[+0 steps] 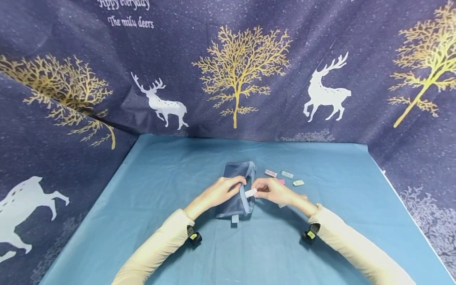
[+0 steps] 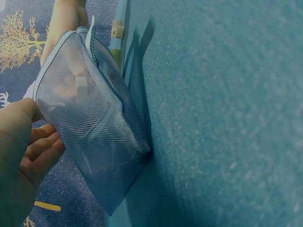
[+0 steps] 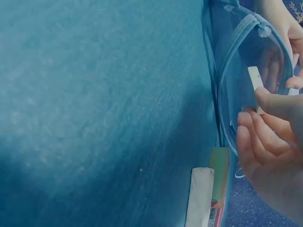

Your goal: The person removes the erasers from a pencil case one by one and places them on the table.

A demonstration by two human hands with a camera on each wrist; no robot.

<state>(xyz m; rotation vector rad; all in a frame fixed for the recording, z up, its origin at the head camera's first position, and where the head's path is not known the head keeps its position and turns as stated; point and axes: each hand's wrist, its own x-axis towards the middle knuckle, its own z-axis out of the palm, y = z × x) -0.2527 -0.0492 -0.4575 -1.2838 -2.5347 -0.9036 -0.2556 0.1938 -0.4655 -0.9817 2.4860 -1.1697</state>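
A blue mesh zip pouch [image 1: 236,171] lies on the table between the two hands, its zipped side gaping toward the right. My left hand [image 1: 221,190] pinches the rim of its mouth between thumb and fingers. Between the thumb and fingers of my right hand [image 1: 273,190] is a small white eraser [image 1: 251,193], held at the pouch's mouth. In the right wrist view the tip of that eraser [image 3: 254,75] points into the opening. Through the mesh of the pouch [image 2: 97,123], the left wrist view shows the right hand only faintly.
Right of the pouch lie several small erasers: a pinkish one [image 1: 270,173], a pale green one [image 1: 287,174], a green-and-white one [image 1: 298,183] and a bright pink one [image 1: 282,181] partly behind the right hand. The right wrist view shows a white block [image 3: 200,194] beside a green one [image 3: 219,172].
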